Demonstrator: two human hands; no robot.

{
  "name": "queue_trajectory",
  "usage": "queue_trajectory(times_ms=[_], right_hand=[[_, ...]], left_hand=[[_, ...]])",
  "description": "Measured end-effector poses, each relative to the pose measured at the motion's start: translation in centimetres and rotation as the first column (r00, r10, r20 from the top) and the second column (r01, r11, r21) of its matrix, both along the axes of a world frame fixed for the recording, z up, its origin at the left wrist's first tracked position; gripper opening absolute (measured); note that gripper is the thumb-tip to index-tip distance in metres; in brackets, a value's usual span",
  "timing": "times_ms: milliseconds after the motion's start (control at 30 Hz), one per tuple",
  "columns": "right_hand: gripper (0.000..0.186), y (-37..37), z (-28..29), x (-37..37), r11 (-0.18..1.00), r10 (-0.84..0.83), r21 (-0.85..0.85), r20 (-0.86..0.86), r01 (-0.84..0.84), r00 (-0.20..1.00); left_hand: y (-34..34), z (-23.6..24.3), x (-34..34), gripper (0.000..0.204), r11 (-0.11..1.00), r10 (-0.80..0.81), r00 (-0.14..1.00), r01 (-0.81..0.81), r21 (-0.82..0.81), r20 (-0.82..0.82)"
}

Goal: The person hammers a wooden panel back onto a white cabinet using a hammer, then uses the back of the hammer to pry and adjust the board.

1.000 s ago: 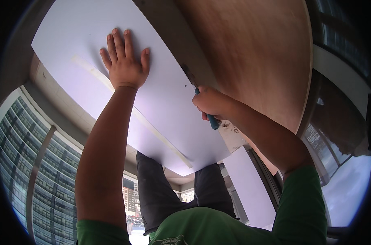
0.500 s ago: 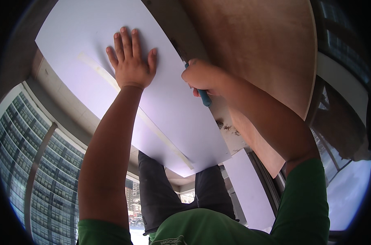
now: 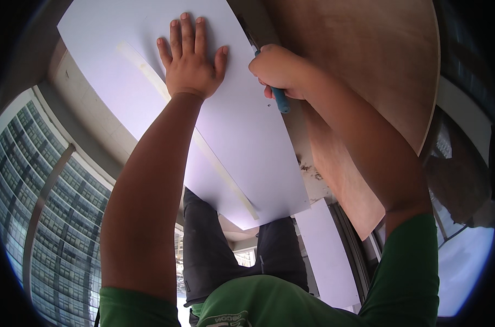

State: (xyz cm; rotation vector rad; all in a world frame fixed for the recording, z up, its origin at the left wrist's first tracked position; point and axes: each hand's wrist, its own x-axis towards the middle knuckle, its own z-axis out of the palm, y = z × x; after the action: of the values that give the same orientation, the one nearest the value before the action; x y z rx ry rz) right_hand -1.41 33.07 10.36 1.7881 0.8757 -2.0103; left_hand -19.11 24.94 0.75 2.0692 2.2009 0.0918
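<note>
A large white board [image 3: 242, 163] lies at a slant in front of me, with a narrow pale strip [image 3: 220, 169] running along its face. My left hand [image 3: 193, 68] rests flat on the board with its fingers spread. At the board's right edge, my right hand [image 3: 277, 68] is wrapped round the teal handle [image 3: 280, 101] of a hand tool. A narrow dark metal part, perhaps a file, extends from its far end along that edge. My fingers cover the middle of the handle, and I cannot make out the tip.
A large brown wooden panel [image 3: 362, 60] stands to the right, beyond a gap with dark debris [image 3: 311, 170]. Another white panel [image 3: 329, 250] is lower down, beside my leg. On the left is a ledge [image 3: 89, 120], with a tall building [image 3: 67, 234] outside.
My right hand has slid forward along the board's edge with the tool, and more of its metal part shows. My left hand stays flat on the board; the whole view has shifted slightly.
</note>
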Motion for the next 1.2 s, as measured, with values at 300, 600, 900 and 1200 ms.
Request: queue_trajectory(times_ms=[300, 600, 900, 1200], right_hand=[[0.013, -5.5, 1.0, 2.0, 0.994, 0.111, -0.034, 0.154, -0.107, 0.982], [0.022, -13.8, 0.3, 7.4, 0.976, 0.100, -0.214, 0.246, -0.047, 0.964], [0.026, -18.4, 1.5, 10.2, 0.947, 0.066, -0.319, 0.288, 0.030, 0.955], [0.016, -12.8, 0.2, 5.1, 0.987, -0.088, -0.104, 0.278, 0.121, 0.956]], left_hand=[[0.1, 0.0, -0.1, 0.073, 1.000, 0.004, 1.000, -0.004, 0.007, 0.000], [0.0, -0.6, 0.0, 0.073, 0.996, -0.007, 0.999, 0.003, 0.086, 0.050], [0.1, -0.5, 0.0, 0.073, 0.997, 0.000, 0.999, -0.004, 0.083, 0.039], [-0.1, -0.2, 0.2, 0.072, 1.000, 0.011, 1.000, -0.012, -0.014, -0.026]])
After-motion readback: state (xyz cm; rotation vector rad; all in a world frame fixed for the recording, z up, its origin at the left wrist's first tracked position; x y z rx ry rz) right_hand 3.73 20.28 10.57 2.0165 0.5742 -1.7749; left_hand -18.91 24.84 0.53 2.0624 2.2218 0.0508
